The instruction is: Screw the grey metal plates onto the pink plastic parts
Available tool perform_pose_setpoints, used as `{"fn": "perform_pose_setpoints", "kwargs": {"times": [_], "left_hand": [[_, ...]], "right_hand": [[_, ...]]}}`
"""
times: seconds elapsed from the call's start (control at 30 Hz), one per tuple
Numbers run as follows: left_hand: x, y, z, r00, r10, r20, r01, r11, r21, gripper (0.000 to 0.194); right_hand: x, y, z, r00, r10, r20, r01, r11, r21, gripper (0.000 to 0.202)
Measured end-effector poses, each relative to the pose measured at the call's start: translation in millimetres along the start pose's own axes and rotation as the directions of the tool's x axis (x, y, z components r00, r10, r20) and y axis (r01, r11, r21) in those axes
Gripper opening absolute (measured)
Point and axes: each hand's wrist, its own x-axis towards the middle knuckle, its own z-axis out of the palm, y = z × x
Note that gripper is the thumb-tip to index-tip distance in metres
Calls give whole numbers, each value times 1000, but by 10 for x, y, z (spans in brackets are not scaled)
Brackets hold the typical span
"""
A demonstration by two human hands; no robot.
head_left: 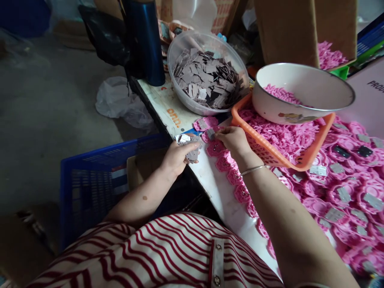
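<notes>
Nearest us, one striped shirt (168, 248) filled the lower edge, on the near side of the orange basket (261, 154). On the worktop (222, 196), along the basket's near-left side, ran one row of pink pieces (225, 162); we made out nine, the nearest partly hidden by our forearm. Right of the basket spread a pink heap (318, 206), too overlapped to count and cut off by the frame; two black blocks (365, 151) showed on it. One blue crate (99, 150) stood left of the basket, its inside dark. Also left of the basket, our left grip (175, 158) held a bunch of grey plates (195, 151), too overlapped to count. Our right grip (235, 142), just beside the basket's left side, was narrow, fingertips at the second of two small plates (211, 134) on the row's far end; we could not tell whether they pinched it. One enamel bowl (288, 114) rested on the basket, its floor hidden. Beyond, leftward, stood one clear bowl (180, 94) and one flask (150, 44), its top cut off.
</notes>
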Motion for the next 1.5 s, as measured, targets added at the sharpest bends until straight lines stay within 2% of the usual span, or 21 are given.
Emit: {"fn": "perform_pose_setpoints", "kwargs": {"times": [0.17, 0.27, 0.4, 0.47, 0.63, 0.83, 1.1, 1.2, 1.37, 1.5], "left_hand": [[-1, -2, 3, 1000, -7, -3, 7, 1000, -5, 49], [-11, 4, 16, 1000, -12, -1, 12, 1000, -6, 49], [-34, 8, 39, 999, -35, 23, 35, 999, 4, 49], [-44, 6, 43, 999, -44, 27, 44, 999, 10, 49], [-59, -3, 41, 999, -49, 20, 49, 999, 15, 49], [-91, -20, 88, 995, -71, 66, 68, 997, 41, 51], [-102, -29, 117, 998, -48, 33, 47, 998, 39, 53], [-101, -38, 124, 998, -44, 38, 43, 998, 45, 52], [-101, -55, 140, 999, -19, 41, 18, 999, 35, 48], [-102, -63, 133, 999, -31, 32, 30, 999, 36, 49]], "right_hand": [[-87, -31, -53, 997, -70, -45, 72, 996, 52, 32], [-265, -86, -57, 991, -117, 61, 108, 985, 132, 40], [-450, -147, -21, 953, -158, 260, 114, 978, 177, 52], [-483, -153, -12, 942, -172, 290, 116, 973, 200, 56], [-488, -104, -33, 951, -203, 233, 138, 954, 267, 58], [-465, -6, -13, 944, -206, 257, 119, 941, 317, 59], [-526, 68, -41, 957, -149, 248, 45, 923, 382, 45], [-575, 69, -9, 968, -170, 183, 89, 919, 383, 39], [-623, 96, 136, 978, -209, 3, 187, 879, 439, 34], [-608, 148, 193, 981, -189, -31, 176, 827, 533, 36]]}}
